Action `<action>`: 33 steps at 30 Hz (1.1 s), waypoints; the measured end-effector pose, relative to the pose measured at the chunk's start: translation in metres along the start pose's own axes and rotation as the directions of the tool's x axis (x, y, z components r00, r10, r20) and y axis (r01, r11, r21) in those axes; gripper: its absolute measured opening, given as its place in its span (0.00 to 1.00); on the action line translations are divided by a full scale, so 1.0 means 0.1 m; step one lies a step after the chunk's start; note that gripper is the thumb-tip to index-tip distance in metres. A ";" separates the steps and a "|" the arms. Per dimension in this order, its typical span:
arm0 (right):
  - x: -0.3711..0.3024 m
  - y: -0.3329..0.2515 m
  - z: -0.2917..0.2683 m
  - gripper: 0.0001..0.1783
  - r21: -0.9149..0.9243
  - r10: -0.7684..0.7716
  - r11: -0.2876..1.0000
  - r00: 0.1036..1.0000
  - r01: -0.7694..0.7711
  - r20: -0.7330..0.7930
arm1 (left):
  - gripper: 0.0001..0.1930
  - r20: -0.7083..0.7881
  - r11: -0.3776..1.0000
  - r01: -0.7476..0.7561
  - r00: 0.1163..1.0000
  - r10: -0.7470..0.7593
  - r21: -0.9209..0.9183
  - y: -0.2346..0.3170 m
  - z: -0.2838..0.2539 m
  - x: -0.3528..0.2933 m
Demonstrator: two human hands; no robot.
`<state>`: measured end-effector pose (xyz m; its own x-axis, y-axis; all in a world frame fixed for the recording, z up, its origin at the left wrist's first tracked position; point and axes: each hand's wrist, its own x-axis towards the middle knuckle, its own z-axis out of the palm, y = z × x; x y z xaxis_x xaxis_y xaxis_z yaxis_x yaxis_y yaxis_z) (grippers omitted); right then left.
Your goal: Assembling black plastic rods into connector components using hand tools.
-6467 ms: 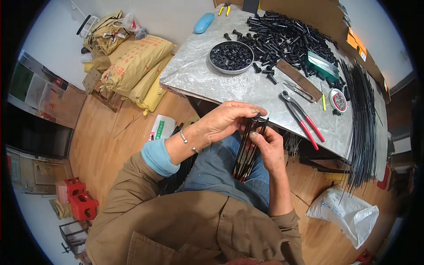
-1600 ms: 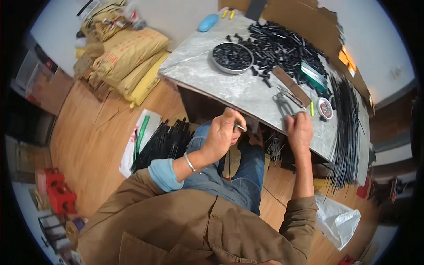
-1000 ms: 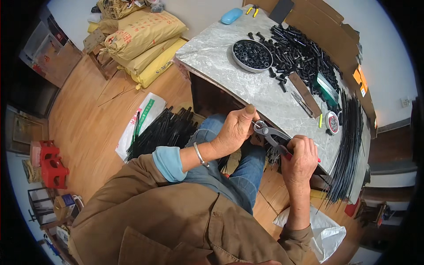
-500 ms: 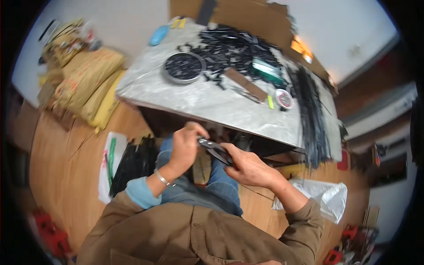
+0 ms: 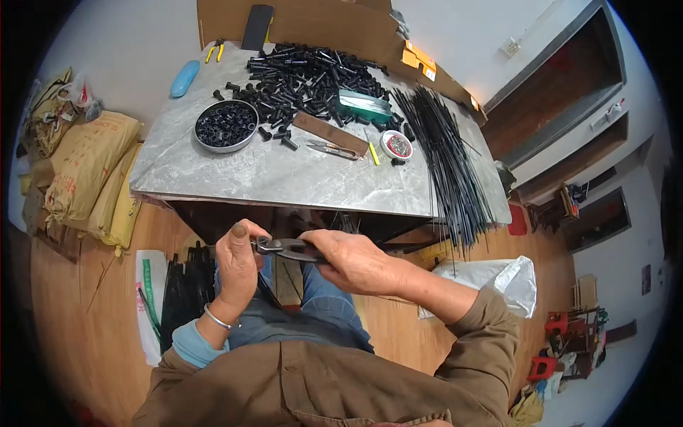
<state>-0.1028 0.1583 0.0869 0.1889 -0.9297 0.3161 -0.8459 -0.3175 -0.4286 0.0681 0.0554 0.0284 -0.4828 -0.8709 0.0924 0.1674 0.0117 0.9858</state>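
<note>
My right hand [image 5: 356,262] is wrapped round the handles of dark metal pliers [image 5: 287,248], held above my lap just off the table's front edge. The jaws point left and meet the fingertips of my left hand [image 5: 237,262]. Those fingers are closed, thumb up, in a pinch at the jaw end; what they hold, if anything, is too small or hidden. Behind my hands, on the grey table [image 5: 284,181], lie a heap of black bolt-like pieces [image 5: 306,78], a round bowl [image 5: 226,127] of small black rings and a pair of snips [image 5: 333,149].
Long thin black rods [image 5: 448,156] hang over the table's right front edge. A brown strip [image 5: 331,134], a green box [image 5: 364,105], a yellow cutter [image 5: 373,153] and a small round tub [image 5: 396,144] lie nearby. Sacks [image 5: 92,171] stand left; black rods [image 5: 186,288] lie beside my leg.
The view has swung, so the table sits further left in it. The pliers have turned from slanting to nearly level, still in my right hand, with my left fingers still at their jaws.
</note>
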 end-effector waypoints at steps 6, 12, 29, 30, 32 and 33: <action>-0.12 -0.10 0.04 0.11 0.527 0.140 0.139 0.543 -0.839 0.828 | 0.32 0.079 0.990 -0.130 0.989 0.126 0.048 0.01 -0.03 -0.08; 0.03 -0.15 -0.24 0.14 0.138 0.412 0.728 0.589 -0.672 0.696 | 0.25 0.109 0.974 -0.226 0.969 0.223 0.018 -0.24 0.08 0.01; -0.14 0.00 -0.03 0.31 0.482 0.197 0.105 0.493 -0.870 0.848 | 0.38 0.216 0.999 0.010 0.976 -0.001 -0.040 -0.21 0.03 0.03; -0.14 0.02 -0.02 0.31 0.489 0.178 0.112 0.502 -0.865 0.846 | 0.38 0.239 0.998 0.051 0.970 -0.038 -0.047 -0.19 0.02 0.04; -0.13 0.00 0.01 0.30 0.505 0.195 0.133 0.522 -0.853 0.830 | 0.37 0.258 0.994 0.092 0.963 -0.075 -0.052 -0.16 0.01 0.05; -0.13 -0.01 0.02 0.28 0.519 0.215 0.155 0.542 -0.840 0.813 | 0.37 0.279 0.992 0.103 0.957 -0.079 -0.072 -0.14 0.00 0.05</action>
<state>-0.1036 0.1703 0.0815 0.3258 -0.7234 -0.6087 -0.0308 0.6354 -0.7716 0.0628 0.0510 0.0147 -0.7148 -0.6976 0.0496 0.1782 -0.1131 0.9775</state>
